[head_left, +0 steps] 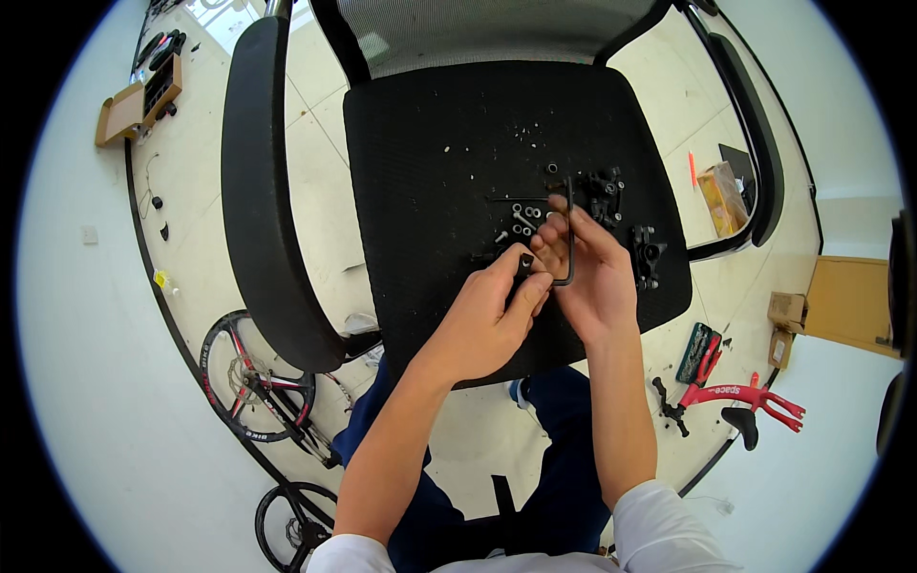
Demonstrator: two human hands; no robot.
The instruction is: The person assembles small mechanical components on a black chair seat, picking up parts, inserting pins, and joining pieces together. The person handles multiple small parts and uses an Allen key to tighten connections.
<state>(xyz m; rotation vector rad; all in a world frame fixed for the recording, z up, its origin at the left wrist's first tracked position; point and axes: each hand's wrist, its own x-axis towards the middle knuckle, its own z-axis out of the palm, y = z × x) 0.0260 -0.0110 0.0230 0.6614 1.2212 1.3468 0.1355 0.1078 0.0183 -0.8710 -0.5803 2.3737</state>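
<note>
An open cardboard box [143,100] lies on the floor far to the upper left of the office chair seat [430,143], with dark items inside that are too small to make out. A second open box [723,199] sits to the right of the seat, beyond the right armrest [755,124]; its yellowish contents cannot be told apart.

Over the front half of the seat, the left hand [487,310] pinches a small black part [525,265] between thumb and fingertips. The right hand [592,277], touching the left, is closed around a black L-shaped hex key [570,229], whose long arm stands up toward the chair back and whose short arm bends toward the small part. The key is thin, dark and plain.

The seat is black mesh fabric, used here as a work surface. Just behind the hands on it lie loose washers and screws [521,218], and to their right two black caliper-like parts [626,220]. White specks dot the seat farther back.

The floor around the chair is pale tile. To the lower left of the seat lie a bicycle wheel [253,377] with black rim and red markings. To the lower right lie a red bicycle frame piece [750,393], a black saddle [743,425] and a tool case [702,351].
</note>
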